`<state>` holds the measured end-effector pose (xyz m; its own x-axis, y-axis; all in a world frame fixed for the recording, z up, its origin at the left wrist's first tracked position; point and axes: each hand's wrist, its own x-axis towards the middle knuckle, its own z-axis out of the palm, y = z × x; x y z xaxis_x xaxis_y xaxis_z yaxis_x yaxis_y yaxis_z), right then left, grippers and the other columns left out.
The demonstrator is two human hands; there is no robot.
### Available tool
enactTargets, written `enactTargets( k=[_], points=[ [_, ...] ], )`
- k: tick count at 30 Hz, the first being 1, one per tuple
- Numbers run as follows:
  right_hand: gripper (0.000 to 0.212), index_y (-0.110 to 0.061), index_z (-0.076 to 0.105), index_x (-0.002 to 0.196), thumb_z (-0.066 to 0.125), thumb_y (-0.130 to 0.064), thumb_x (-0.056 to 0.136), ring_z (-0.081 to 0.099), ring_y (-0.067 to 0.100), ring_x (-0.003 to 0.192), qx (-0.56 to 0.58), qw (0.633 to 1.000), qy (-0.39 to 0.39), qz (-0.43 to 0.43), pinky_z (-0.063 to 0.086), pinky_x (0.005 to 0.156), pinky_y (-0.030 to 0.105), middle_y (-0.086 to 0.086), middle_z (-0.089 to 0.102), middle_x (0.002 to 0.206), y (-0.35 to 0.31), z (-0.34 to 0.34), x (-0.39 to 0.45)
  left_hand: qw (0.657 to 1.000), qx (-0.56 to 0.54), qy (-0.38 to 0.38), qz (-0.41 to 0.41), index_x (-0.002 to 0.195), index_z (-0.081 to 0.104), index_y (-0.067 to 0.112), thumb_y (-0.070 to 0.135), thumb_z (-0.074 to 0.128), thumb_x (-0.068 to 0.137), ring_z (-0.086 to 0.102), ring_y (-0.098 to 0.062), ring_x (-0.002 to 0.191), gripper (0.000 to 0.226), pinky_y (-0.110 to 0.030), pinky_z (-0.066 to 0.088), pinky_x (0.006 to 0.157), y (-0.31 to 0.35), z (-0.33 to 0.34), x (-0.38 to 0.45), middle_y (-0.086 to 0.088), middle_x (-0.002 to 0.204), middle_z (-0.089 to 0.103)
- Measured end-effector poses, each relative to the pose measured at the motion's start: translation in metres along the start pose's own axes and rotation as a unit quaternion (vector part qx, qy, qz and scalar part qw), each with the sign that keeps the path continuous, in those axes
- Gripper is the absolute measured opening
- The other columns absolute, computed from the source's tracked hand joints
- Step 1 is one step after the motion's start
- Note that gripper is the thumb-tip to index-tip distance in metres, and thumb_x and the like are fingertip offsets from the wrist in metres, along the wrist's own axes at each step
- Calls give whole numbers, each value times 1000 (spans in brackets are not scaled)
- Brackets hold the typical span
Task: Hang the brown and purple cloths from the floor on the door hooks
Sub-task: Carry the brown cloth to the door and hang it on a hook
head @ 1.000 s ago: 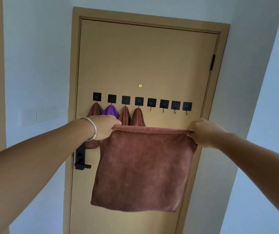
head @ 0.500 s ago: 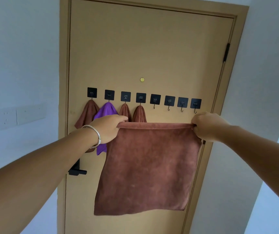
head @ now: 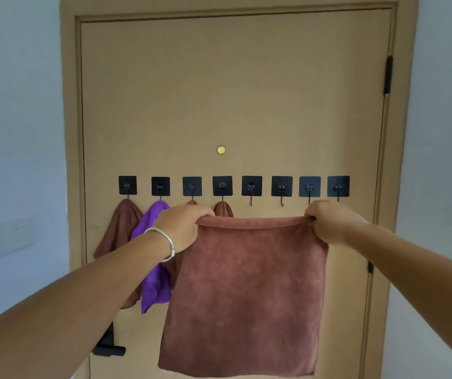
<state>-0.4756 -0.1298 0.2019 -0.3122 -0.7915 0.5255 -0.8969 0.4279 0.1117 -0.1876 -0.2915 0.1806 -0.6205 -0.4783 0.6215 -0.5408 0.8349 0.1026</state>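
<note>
Two outstretched arms hold a brown cloth spread flat in front of the tan door, its top edge level and just below the row of black hooks. The left hand, a silver bangle on its wrist, curls its fingers over the cloth's upper left corner and pinches it; the right hand grips the upper right corner the same way, knuckles toward the camera. The cloth hangs straight down between them. Behind the left forearm, a purple cloth and three more brown cloths already hang from the four leftmost hooks, while the four on the right are bare.
</note>
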Motion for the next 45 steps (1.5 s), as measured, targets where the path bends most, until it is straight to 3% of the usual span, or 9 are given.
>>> enactTargets(
  k=[5, 9, 16, 21, 24, 30, 33, 39, 45],
  points=[
    [26, -32, 54, 72, 48, -9, 82, 55, 14, 72, 50, 999, 10, -9, 52, 61, 33, -7, 57, 82, 14, 24, 48, 999, 43, 2, -1, 82, 54, 33, 11, 46, 83, 56, -19, 82, 23, -36, 45, 69, -10, 33, 48, 11, 83, 59],
    [25, -29, 51, 75, 45, -5, 78, 45, 6, 66, 49, 998, 27, -21, 30, 48, 26, -13, 50, 79, 6, 46, 76, 997, 62, 26, -24, 63, 37, 29, 15, 47, 82, 47, -20, 70, 25, -32, 27, 58, -13, 58, 73, 11, 67, 45],
    [35, -27, 42, 83, 31, 5, 76, 49, 19, 68, 119, 992, 47, 7, 35, 51, 32, 1, 53, 77, -1, 78, 100, 986, -135, -1, -95, 80, 60, 9, 9, 39, 82, 58, -27, 82, 21, -36, 43, 66, -33, 85, 119, -5, 82, 61],
    [49, -29, 57, 99, 25, 5, 83, 54, 18, 83, 248, 967, 32, 44, 47, 68, 32, -5, 59, 88, 5, 84, 104, 962, -245, 15, -118, 72, 61, 24, 48, 52, 73, 55, -5, 48, 26, -24, 41, 37, -49, 98, 142, 11, 55, 57],
    [33, -32, 60, 93, 35, -9, 90, 54, 7, 84, 307, 949, 49, 53, 42, 66, 25, -15, 59, 87, 6, 85, 106, 979, -179, 23, -92, 68, 59, 21, 63, 56, 74, 60, -12, 60, 43, -31, 44, 53, -59, 109, 154, 5, 65, 62],
    [13, -34, 55, 100, 49, -44, 95, 51, 11, 68, 117, 986, 119, -19, 32, 52, 22, -14, 61, 81, -4, 90, 116, 997, 11, 74, -31, 73, 50, 22, 45, 45, 94, 56, -25, 73, 32, -32, 35, 57, -58, 125, 166, 5, 73, 59],
    [12, -32, 45, 111, 41, -35, 100, 52, 21, 71, 20, 992, 115, -50, 38, 54, 31, -4, 64, 87, -5, 91, 123, 996, -12, 88, 16, 97, 44, 24, 27, 49, 95, 57, -27, 74, 6, -37, 44, 63, -56, 125, 168, 2, 88, 62],
    [50, -40, 38, 111, 39, 2, 83, 46, 25, 62, -48, 985, 96, -138, 25, 48, 28, -7, 52, 112, 0, 97, 135, 965, 108, 76, 225, 111, 53, 30, -10, 51, 77, 44, -19, 65, 52, -30, 33, 53, -59, 122, 169, 9, 112, 51],
    [54, -38, 47, 132, 40, -5, 90, 56, 28, 72, -58, 989, 98, -95, 33, 55, 31, -3, 49, 115, -9, 106, 154, 989, 52, 58, 123, 127, 54, 39, -4, 49, 89, 46, -19, 72, 58, -31, 34, 58, -52, 127, 178, 8, 93, 40]
  ],
)
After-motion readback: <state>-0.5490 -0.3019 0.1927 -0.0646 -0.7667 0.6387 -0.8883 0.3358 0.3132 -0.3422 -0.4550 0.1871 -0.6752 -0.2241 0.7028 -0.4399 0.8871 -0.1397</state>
